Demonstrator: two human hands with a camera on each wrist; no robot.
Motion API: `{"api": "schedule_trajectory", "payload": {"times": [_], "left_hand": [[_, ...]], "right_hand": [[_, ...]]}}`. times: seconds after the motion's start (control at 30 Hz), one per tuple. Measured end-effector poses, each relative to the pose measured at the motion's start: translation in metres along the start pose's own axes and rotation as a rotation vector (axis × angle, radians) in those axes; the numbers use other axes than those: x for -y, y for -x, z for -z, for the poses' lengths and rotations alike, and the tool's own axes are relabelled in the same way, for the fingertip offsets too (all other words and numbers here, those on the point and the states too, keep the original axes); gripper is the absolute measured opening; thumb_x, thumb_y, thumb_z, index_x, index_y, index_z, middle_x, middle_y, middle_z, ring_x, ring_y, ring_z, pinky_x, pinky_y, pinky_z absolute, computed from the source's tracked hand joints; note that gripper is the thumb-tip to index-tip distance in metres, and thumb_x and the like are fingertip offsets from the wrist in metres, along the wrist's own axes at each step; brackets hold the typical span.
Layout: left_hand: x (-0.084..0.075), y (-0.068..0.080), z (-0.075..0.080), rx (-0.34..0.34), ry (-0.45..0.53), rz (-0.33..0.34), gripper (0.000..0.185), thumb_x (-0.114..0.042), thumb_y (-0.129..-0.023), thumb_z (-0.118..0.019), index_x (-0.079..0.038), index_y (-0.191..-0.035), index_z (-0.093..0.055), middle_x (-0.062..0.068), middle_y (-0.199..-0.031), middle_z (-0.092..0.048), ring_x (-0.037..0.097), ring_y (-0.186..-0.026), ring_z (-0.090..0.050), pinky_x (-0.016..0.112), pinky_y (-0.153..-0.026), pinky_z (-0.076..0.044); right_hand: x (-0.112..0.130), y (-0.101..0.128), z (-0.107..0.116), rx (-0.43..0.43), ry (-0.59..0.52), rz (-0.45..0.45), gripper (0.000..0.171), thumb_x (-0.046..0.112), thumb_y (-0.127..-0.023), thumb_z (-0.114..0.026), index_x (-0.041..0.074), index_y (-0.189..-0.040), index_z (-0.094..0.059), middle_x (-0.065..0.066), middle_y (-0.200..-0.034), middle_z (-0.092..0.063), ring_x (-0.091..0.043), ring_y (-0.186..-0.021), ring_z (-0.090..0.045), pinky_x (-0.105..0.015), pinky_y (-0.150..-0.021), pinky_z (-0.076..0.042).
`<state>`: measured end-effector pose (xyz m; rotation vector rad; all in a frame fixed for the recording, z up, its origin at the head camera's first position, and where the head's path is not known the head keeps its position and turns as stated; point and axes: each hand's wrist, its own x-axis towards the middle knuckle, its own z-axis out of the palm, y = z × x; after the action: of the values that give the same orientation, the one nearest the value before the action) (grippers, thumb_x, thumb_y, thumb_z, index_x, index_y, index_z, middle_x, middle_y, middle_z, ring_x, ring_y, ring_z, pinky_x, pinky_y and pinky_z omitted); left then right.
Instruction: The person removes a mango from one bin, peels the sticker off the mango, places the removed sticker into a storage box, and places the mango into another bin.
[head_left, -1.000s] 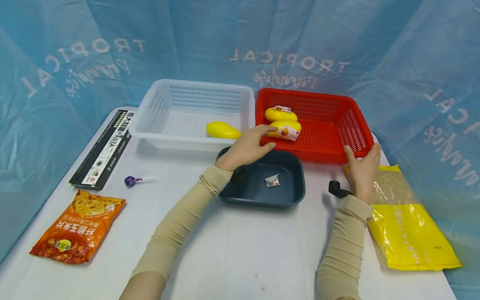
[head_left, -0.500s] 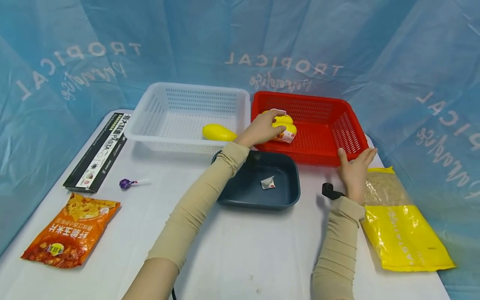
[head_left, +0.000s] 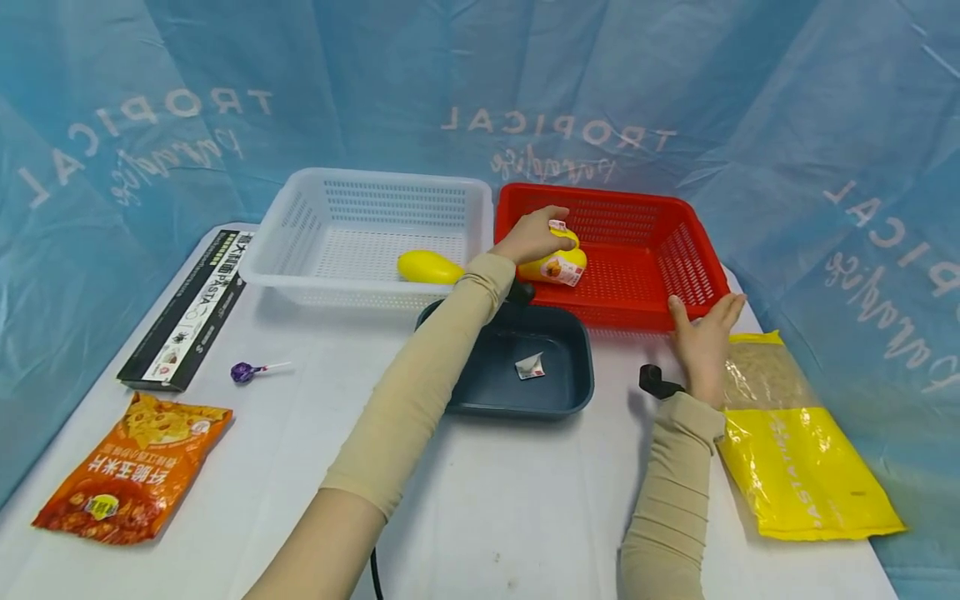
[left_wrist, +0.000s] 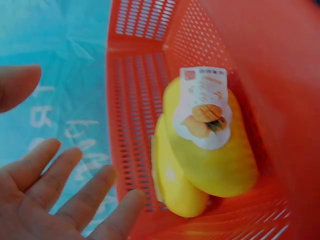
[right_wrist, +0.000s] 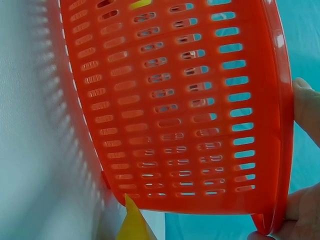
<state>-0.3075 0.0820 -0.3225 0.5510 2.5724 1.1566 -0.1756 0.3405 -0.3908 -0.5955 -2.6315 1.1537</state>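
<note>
My left hand [head_left: 531, 237] reaches over the left part of the red basket [head_left: 630, 279]. In the left wrist view its fingers are spread, apart from two yellow mangoes in the basket. The front mango [left_wrist: 215, 162] carries a mango-picture label; the other mango [left_wrist: 177, 175] lies beside it, partly covered. At the basket's near right corner, my right hand [head_left: 703, 346] holds the rim, thumb on the near side and fingers round the corner. Another yellow mango [head_left: 429, 267] sits in the white basket [head_left: 397, 212].
A dark blue tray [head_left: 517, 412] with a crumpled label [head_left: 529, 366] stands before the baskets. To the left lie a black pasta box [head_left: 187, 312], a purple lollipop [head_left: 243, 372] and an orange snack bag [head_left: 135, 471]. A yellow pasta bag [head_left: 806, 467] lies at right.
My left hand has moved away from me and slightly right, further over the mangoes in the red basket. My right hand stays at the basket's corner. The view has shifted a little.
</note>
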Motion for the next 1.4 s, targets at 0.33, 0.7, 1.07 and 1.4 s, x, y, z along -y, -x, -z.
{"api": "schedule_trajectory", "payload": {"times": [0.33, 0.7, 1.07, 1.4], "left_hand": [[0.004, -0.019, -0.008, 0.044, 0.074, 0.069, 0.060, -0.028, -0.093, -0.063, -0.020, -0.147, -0.040, 0.003, -0.153, -0.039, 0.020, -0.136, -0.042, 0.034, -0.110, -0.041], [0.021, -0.020, -0.011, 0.078, 0.204, 0.110, 0.054, -0.021, -0.093, -0.062, -0.011, -0.144, -0.045, 0.008, -0.150, -0.043, 0.024, -0.133, -0.043, 0.035, -0.108, -0.043], [0.042, -0.009, -0.002, 0.157, 0.196, 0.183, 0.054, -0.015, -0.093, -0.061, -0.011, -0.145, -0.045, 0.007, -0.151, -0.042, 0.025, -0.126, -0.045, 0.041, -0.104, -0.044], [0.092, -0.071, -0.007, 0.624, -0.171, 0.180, 0.073, -0.033, -0.081, -0.073, -0.030, -0.147, -0.043, -0.003, -0.156, -0.033, 0.017, -0.135, -0.031, 0.037, -0.116, -0.028]], "right_hand": [[-0.004, -0.002, -0.003, -0.015, 0.000, -0.012, 0.096, 0.055, -0.095, -0.045, 0.004, -0.152, 0.014, -0.013, -0.161, 0.020, -0.036, -0.151, 0.001, -0.052, -0.120, -0.014], [0.001, 0.008, -0.008, 0.015, 0.002, -0.055, 0.098, 0.057, -0.094, -0.046, 0.008, -0.153, 0.016, -0.010, -0.161, 0.023, -0.035, -0.151, 0.003, -0.055, -0.118, -0.019], [0.017, 0.013, -0.024, 0.062, 0.000, -0.039, 0.099, 0.059, -0.093, -0.046, 0.013, -0.153, 0.017, -0.004, -0.161, 0.024, -0.033, -0.152, 0.003, -0.055, -0.116, -0.025], [0.023, 0.011, -0.020, 0.058, -0.012, -0.018, 0.099, 0.059, -0.092, -0.047, 0.013, -0.153, 0.016, -0.005, -0.162, 0.023, -0.033, -0.152, 0.001, -0.053, -0.117, -0.024]]}}
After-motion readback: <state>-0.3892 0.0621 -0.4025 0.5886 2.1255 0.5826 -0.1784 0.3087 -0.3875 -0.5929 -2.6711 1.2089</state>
